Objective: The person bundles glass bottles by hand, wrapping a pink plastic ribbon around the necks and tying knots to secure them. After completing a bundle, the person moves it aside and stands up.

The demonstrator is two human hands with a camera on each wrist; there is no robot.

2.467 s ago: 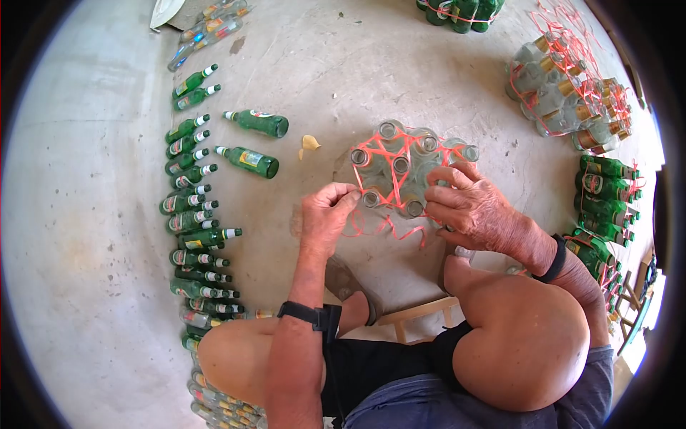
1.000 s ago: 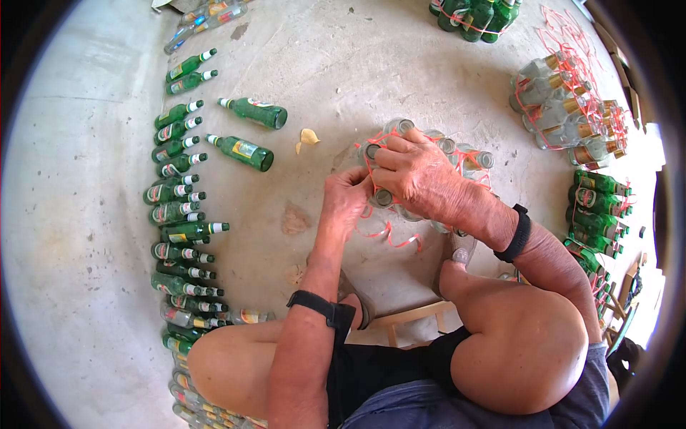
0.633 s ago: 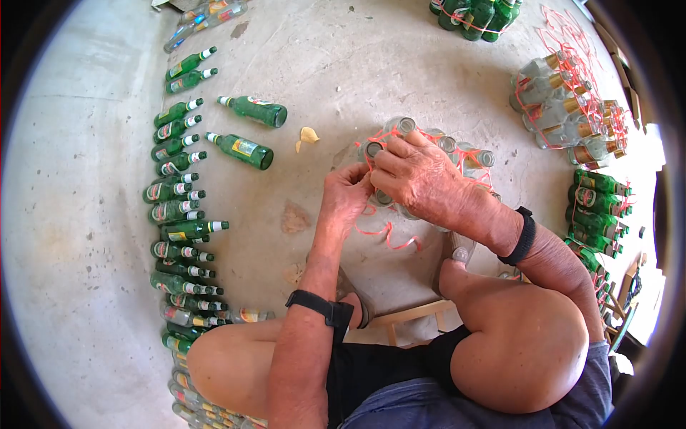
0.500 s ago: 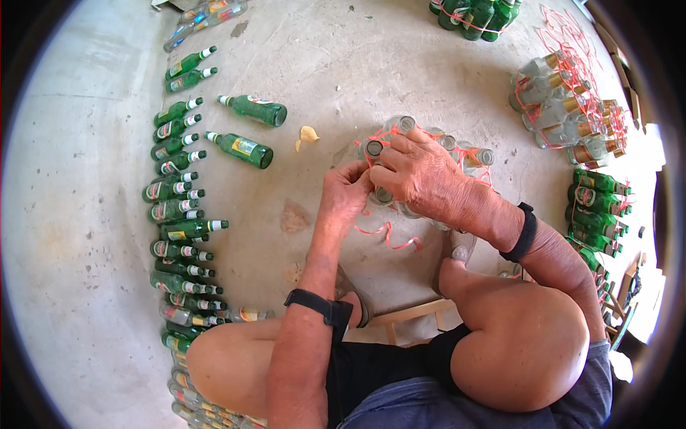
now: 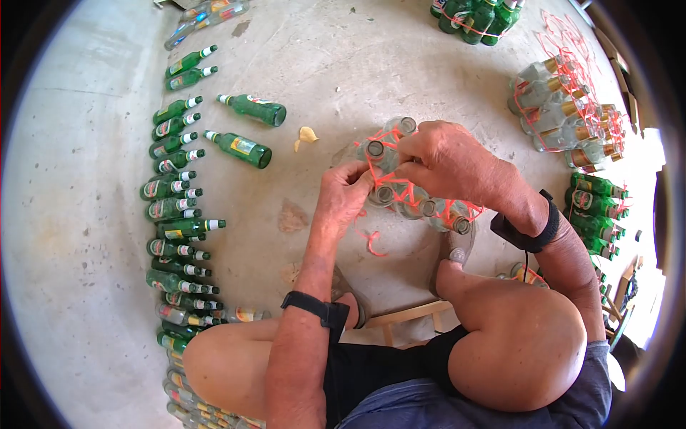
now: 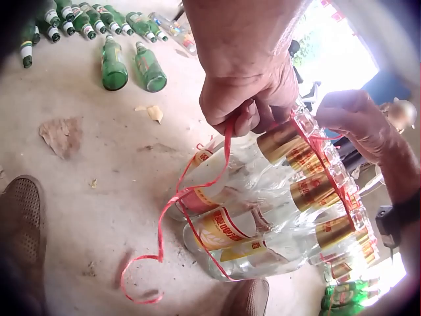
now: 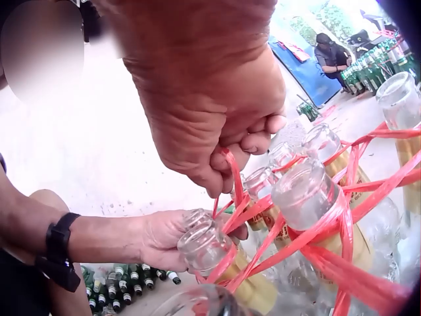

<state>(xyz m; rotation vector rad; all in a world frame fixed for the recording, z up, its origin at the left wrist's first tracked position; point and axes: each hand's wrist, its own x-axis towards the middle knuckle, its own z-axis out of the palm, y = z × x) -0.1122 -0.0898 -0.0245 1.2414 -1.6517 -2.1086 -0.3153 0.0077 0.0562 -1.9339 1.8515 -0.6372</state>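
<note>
A bundle of clear glass bottles with gold labels stands on the concrete floor, laced at the necks with red plastic string. My left hand grips the string at the bundle's near left side. In the left wrist view the left hand holds the string, whose loose tail curls on the floor. My right hand pinches the string at the far side of the bundle. In the right wrist view the right hand pulls a red strand up above the bottle necks.
Green bottles lie in a long row at the left, and two more lie nearer. Tied bundles of clear bottles and green bottles stand at the right, another at the top. A wooden stool is under me.
My right hand has moved from on top of the bundle to its far side, baring several necks. The loose string tail on the floor has become shorter. My left hand keeps its grip.
</note>
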